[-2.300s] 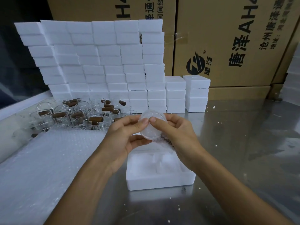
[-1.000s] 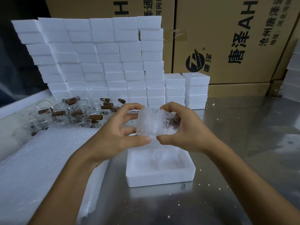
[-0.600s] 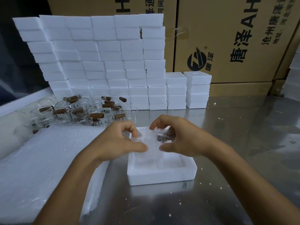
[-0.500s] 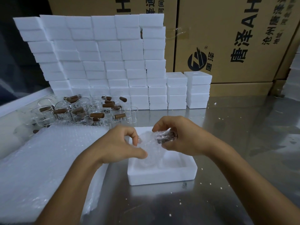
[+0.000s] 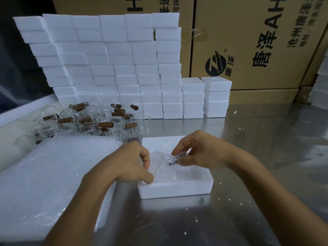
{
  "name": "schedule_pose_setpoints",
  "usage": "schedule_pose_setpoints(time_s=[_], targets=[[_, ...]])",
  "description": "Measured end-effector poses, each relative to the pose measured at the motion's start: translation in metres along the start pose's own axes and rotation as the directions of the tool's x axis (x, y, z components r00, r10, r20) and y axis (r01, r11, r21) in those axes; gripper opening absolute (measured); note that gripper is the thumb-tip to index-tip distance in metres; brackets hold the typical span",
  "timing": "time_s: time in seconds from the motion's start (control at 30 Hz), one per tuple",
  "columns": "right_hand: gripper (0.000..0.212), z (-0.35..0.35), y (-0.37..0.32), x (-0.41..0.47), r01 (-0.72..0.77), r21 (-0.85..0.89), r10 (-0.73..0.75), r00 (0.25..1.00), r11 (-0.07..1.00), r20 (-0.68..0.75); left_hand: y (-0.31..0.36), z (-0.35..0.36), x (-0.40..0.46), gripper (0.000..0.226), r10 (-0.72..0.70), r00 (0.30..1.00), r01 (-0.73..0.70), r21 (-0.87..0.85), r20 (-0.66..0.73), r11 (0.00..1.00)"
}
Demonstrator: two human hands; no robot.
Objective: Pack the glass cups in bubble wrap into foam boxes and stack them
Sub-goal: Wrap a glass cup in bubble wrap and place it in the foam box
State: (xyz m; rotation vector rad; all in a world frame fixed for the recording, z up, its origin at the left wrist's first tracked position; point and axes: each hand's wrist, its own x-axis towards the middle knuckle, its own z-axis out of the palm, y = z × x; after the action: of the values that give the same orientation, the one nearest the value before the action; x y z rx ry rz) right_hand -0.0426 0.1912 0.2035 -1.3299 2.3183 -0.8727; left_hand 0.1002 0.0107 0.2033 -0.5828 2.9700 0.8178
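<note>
— So, how far along are you?

— Well along, I'd judge. A wall of closed foam boxes (image 5: 113, 64) is stacked at the far left of the counter (image 5: 257, 157), with two shorter stacks (image 5: 204, 98) to its right. Still left: a cluster of bare glass cups (image 5: 88, 119) with brown handles, far left, and the pile of bubble wrap (image 5: 53, 174) near left.

— And the one you're on?

— The wrapped cup (image 5: 165, 166) sits down in the open foam box (image 5: 177, 189), lying in its left half. My left hand (image 5: 129, 166) has its fingers closed, pinching the wrap at the box's near-left rim. My right hand (image 5: 198, 153) grips the cup's handle end through the wrap. No lid on yet, so closing and stacking remain.

— What's the place like?

— Shiny steel counter, dusted with white foam crumbs. Big printed cardboard cartons (image 5: 257, 41) stand behind the stacks, more foam at the far right edge, something dark off to the far left.
</note>
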Motion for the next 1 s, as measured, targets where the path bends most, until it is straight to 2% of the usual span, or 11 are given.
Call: schedule_pose_setpoints(time_s=[0.33, 0.53, 0.67, 0.77, 0.9, 1.0], targets=[[0.018, -0.005, 0.004, -0.001, -0.120, 0.015, 0.118, 0.990, 0.993, 0.083, 0.003, 0.002, 0.001, 0.025, 0.006, 0.999, -0.006, 0.009, -0.042, 1.000], [0.021, -0.001, 0.012, 0.001, -0.178, -0.041, 0.182, 0.976, 0.983, 0.119, 0.002, 0.006, 0.005, 0.026, 0.022, 0.997, -0.019, 0.044, -0.068, 0.999], [0.020, 0.002, 0.020, 0.004, -0.181, -0.047, 0.184, 0.980, 0.982, 0.076, -0.001, 0.010, 0.010, 0.025, 0.030, 0.989, -0.021, 0.058, -0.143, 0.998], [0.019, 0.006, 0.026, 0.008, -0.161, -0.031, 0.161, 0.987, 0.986, -0.012, -0.005, 0.014, 0.014, 0.025, 0.043, 0.978, -0.037, 0.033, -0.203, 0.999], [0.016, 0.009, 0.033, 0.011, -0.155, -0.029, 0.152, 0.985, 0.987, -0.082, -0.010, 0.014, 0.015, 0.026, 0.061, 0.982, -0.065, -0.014, -0.177, 0.998], [0.015, 0.009, 0.036, 0.012, -0.151, -0.014, 0.150, 0.986, 0.988, -0.078, -0.011, 0.013, 0.015, 0.040, 0.046, 0.990, -0.053, -0.046, -0.132, 0.998]])
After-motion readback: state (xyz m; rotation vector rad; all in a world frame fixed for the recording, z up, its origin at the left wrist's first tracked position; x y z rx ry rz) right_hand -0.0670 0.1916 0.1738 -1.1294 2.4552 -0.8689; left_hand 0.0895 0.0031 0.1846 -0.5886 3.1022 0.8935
